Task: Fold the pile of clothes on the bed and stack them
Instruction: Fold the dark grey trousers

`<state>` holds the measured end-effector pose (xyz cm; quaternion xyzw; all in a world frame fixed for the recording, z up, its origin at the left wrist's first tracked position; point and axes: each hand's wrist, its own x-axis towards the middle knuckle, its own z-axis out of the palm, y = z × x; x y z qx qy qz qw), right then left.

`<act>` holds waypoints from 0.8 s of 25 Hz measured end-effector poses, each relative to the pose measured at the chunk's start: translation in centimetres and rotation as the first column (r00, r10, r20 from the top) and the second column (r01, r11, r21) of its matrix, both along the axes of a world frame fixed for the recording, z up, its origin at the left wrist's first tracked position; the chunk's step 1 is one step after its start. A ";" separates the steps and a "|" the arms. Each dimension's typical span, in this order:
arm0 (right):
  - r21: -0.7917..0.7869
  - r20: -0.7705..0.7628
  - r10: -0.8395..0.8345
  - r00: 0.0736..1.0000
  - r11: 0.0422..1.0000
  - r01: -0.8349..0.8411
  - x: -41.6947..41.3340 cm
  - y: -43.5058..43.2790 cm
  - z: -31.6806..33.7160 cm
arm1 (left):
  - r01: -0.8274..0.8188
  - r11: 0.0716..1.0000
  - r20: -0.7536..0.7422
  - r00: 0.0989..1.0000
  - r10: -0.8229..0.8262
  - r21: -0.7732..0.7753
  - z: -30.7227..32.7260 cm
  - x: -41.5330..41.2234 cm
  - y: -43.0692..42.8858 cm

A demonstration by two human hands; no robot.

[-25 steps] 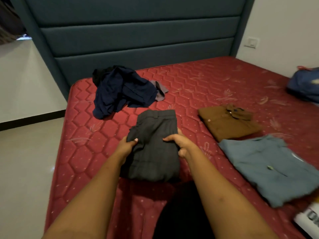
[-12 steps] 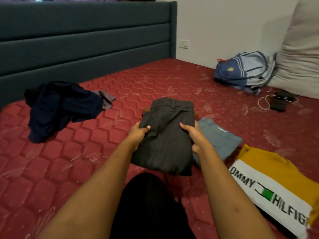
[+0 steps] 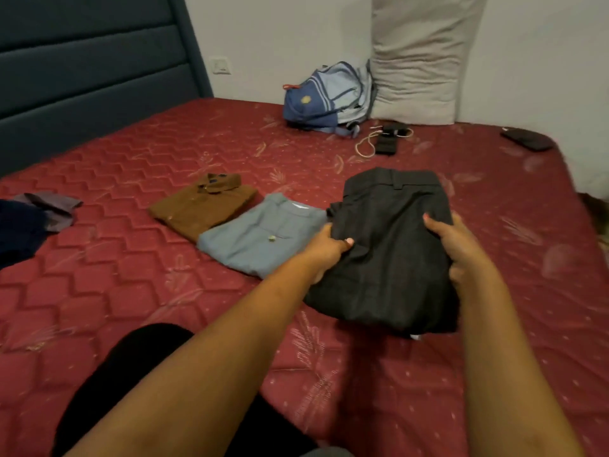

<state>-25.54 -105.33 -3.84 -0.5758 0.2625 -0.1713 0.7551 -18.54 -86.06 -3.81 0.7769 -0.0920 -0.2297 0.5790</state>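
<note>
Folded trousers (image 3: 389, 258) are sitting between both hands, waistband pointing away from the person, just right of the blue shirt (image 3: 260, 239), edges meeting in view. Left hand (image 3: 324, 252) is gripping the left edge: thumb (image 3: 344, 243) lying on top, the other fingers tucking underneath, out of sight. Right hand (image 3: 464, 249) is gripping the right edge the same way, thumb on top, fingers (image 3: 458, 272) curling round the side. Both hands are pinching the fabric, not spreading flat. Can't tell whether the trousers are resting on the bed (image 3: 131, 291) or hanging just above it. Brown shirt (image 3: 204, 206) is lying folded beside the blue one, edges touching. Navy pile (image 3: 16, 229) with a grey garment (image 3: 52, 206) is lying unfolded at the far left, well apart from the folded ones. Bed is showing a red quilted mattress; a teal padded headboard (image 3: 82, 70) is standing behind it. Blue backpack (image 3: 326, 97) is leaning at the wall next to an upright pillow (image 3: 421, 61). A pale cable (image 3: 365, 146) and a small black item (image 3: 387, 143) are lying just in front of them, and another dark flat item (image 3: 527, 140) near the right edge. A wall socket (image 3: 220, 65) is showing beside the headboard. The person's black-clad leg (image 3: 131, 364) is resting on the mattress at the bottom.
</note>
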 end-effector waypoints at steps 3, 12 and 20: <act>-0.060 -0.018 -0.164 0.986 0.985 0.163 -6.1 -6.1 -0.9 | 0.166 0.986 0.000 0.986 -0.166 0.008 -1.9 -3.5 -7.4; -0.363 -0.388 -0.432 0.814 0.883 0.296 -14.0 -14.9 -8.5 | 0.434 0.736 0.126 0.813 -0.569 0.520 -6.8 -9.8 -14.7; -0.830 -0.541 -0.515 0.665 0.455 -0.323 -6.5 -6.5 -13.5 | 0.121 0.346 0.279 0.380 -0.882 0.930 -7.2 -9.2 -12.7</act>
